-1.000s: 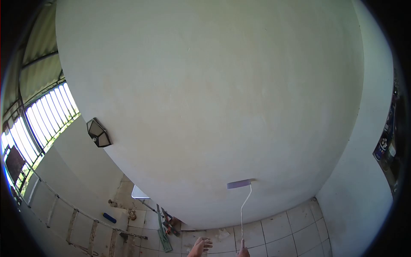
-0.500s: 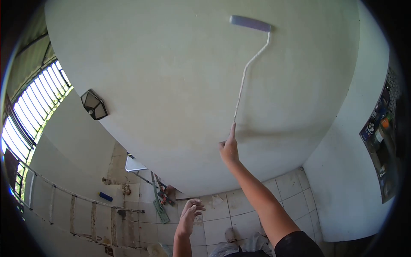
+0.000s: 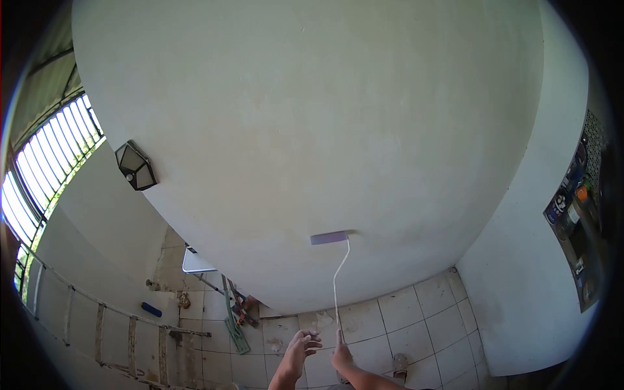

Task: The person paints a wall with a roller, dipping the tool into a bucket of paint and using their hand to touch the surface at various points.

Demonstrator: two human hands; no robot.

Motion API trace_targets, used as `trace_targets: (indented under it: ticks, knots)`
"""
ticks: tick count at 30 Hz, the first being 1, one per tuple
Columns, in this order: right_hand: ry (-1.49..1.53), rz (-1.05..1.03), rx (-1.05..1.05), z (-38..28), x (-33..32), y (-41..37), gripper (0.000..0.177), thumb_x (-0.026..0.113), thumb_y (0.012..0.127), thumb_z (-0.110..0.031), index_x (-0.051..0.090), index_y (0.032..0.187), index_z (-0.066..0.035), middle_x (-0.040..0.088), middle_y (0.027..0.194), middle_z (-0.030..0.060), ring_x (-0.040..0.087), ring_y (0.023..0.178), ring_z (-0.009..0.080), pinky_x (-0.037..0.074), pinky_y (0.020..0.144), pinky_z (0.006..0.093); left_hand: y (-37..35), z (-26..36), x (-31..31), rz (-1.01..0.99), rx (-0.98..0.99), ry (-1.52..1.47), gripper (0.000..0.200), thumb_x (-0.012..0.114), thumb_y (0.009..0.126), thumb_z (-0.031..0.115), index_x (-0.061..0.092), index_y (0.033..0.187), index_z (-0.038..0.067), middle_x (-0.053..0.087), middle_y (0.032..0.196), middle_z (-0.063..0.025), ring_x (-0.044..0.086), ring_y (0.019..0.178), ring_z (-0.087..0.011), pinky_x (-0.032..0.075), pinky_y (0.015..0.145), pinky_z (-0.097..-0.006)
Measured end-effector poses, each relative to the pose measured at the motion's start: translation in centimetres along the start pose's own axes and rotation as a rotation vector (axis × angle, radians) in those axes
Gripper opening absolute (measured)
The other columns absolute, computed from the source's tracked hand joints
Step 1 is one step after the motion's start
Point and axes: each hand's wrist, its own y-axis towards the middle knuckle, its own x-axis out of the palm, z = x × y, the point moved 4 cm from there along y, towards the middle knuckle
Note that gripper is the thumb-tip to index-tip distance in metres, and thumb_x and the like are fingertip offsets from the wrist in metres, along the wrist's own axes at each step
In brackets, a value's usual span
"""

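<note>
Two hands of ours are reaching forward: the left hand, fingers loosely curled, is holding nothing visible; the right hand is gripping the roller by its lower end. Beyond, we are holding its purple end against the wall. Patchy tones are suggesting partial coverage; we are finding the remainder unclear.
</note>
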Motion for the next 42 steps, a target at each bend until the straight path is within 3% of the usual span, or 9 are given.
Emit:
trace_targets:
  ticks: [4, 7, 15, 19, 22, 28, 31, 35, 42]
  knots:
    - [-0.307, 0.197, 0.001, 7.5, -6.2, 2.9, 0.084, 0.052, 0.09, 0.0, 0.012, 0.156, -0.034, 0.053, 0.118, 0.0295, 0.064, 0.095, 0.0403, 0.055, 0.079, 0.046, -2.3, 1.7, -1.0, -0.051, 0.054, 0.043, 0.029, 0.045, 0.096, 0.023, 0.053, 0.118, 0.006, 0.061, 0.108, -0.0079, 0.058, 0.1, -0.0174, 0.041, 0.087, -0.0327]
    - [-0.516, 0.408, -0.243, 5.5, -14.8, 7.5, 0.081, 0.052, 0.088, 0.001, 0.019, 0.154, -0.035, 0.055, 0.112, 0.0284, 0.064, 0.089, 0.041, 0.056, 0.073, 0.0463, -3.0, 2.4, -1.9, -0.017, 0.081, 0.058, 0.03, 0.045, 0.095, 0.024, 0.053, 0.117, 0.006, 0.06, 0.107, -0.0083, 0.058, 0.098, -0.0177, 0.042, 0.086, -0.0326]
    - [-0.949, 0.918, -0.636, -25.8, -27.6, 9.3, 0.1, 0.06, 0.086, 0.002, 0.004, 0.153, -0.045, 0.048, 0.083, 0.0116, 0.055, 0.056, 0.0211, 0.052, 0.049, 0.0336, -3.6, 4.0, 2.2, -0.104, 0.11, 0.076, 0.03, 0.045, 0.095, 0.026, 0.053, 0.117, 0.007, 0.059, 0.107, -0.007, 0.056, 0.1, -0.0175, 0.04, 0.087, -0.0321]
    - [-0.964, 1.026, -0.604, -29.9, -25.8, 7.7, 0.103, 0.06, 0.087, 0.002, -0.003, 0.153, -0.047, 0.047, 0.082, 0.0098, 0.054, 0.056, 0.0192, 0.051, 0.047, 0.0337, -3.4, 3.9, 2.6, -0.127, 0.098, 0.136, 0.032, 0.044, 0.096, 0.029, 0.054, 0.119, 0.009, 0.058, 0.11, -0.0067, 0.055, 0.104, -0.0179, 0.038, 0.091, -0.034]
    - [-0.878, 0.852, -0.537, -24.5, -22.5, 8.9, 0.101, 0.058, 0.09, 0.0, -0.004, 0.151, -0.051, 0.048, 0.083, 0.0102, 0.055, 0.057, 0.02, 0.052, 0.05, 0.0355, -3.5, 3.5, 1.6, -0.09, 0.064, 0.148, 0.032, 0.044, 0.096, 0.029, 0.055, 0.118, 0.009, 0.059, 0.109, -0.0064, 0.056, 0.102, -0.0177, 0.038, 0.09, -0.0339]
    - [-0.56, 0.673, -0.343, -1.7, -15.7, 3.7, 0.082, 0.055, 0.089, 0.003, 0.03, 0.148, -0.047, 0.051, 0.083, 0.0178, 0.058, 0.061, 0.033, 0.051, 0.054, 0.0428, -2.4, -1.4, -3.0, 0.006, -0.035, 0.07, 0.031, 0.045, 0.095, 0.029, 0.056, 0.117, 0.01, 0.063, 0.106, -0.0057, 0.059, 0.099, -0.0168, 0.039, 0.087, -0.0336]
    - [-0.544, 0.368, 0.098, 7.9, -8.6, -0.9, 0.087, 0.052, 0.092, -0.001, 0.012, 0.152, -0.049, 0.054, 0.114, 0.0286, 0.068, 0.078, 0.036, 0.057, 0.064, 0.0417, -1.6, -3.6, -3.5, 0.05, -0.115, 0.05, 0.032, 0.046, 0.094, 0.03, 0.056, 0.117, 0.01, 0.064, 0.106, -0.0059, 0.059, 0.099, -0.0171, 0.039, 0.087, -0.0336]
    - [-0.206, 0.035, 0.379, 5.3, -2.9, -7.3, 0.088, 0.049, 0.09, 0.001, 0.004, 0.156, -0.037, 0.047, 0.124, 0.0305, 0.066, 0.089, 0.0411, 0.055, 0.077, 0.047, -0.8, -3.8, -2.2, 0.076, -0.191, 0.22, 0.032, 0.049, 0.092, 0.032, 0.059, 0.115, 0.013, 0.064, 0.105, -0.0044, 0.06, 0.098, -0.0174, 0.038, 0.088, -0.0363]
    - [-0.181, 0.116, 0.275, 3.2, -2.6, -7.2, 0.09, 0.059, 0.087, -0.002, 0.007, 0.156, -0.03, 0.054, 0.118, 0.0217, 0.065, 0.089, 0.0396, 0.053, 0.076, 0.0493, 0.0, 1.0, 2.6, -0.019, 0.119, 0.288, 0.036, 0.046, 0.094, 0.031, 0.057, 0.119, 0.008, 0.063, 0.107, -0.008, 0.059, 0.1, -0.0193, 0.037, 0.09, -0.0362]
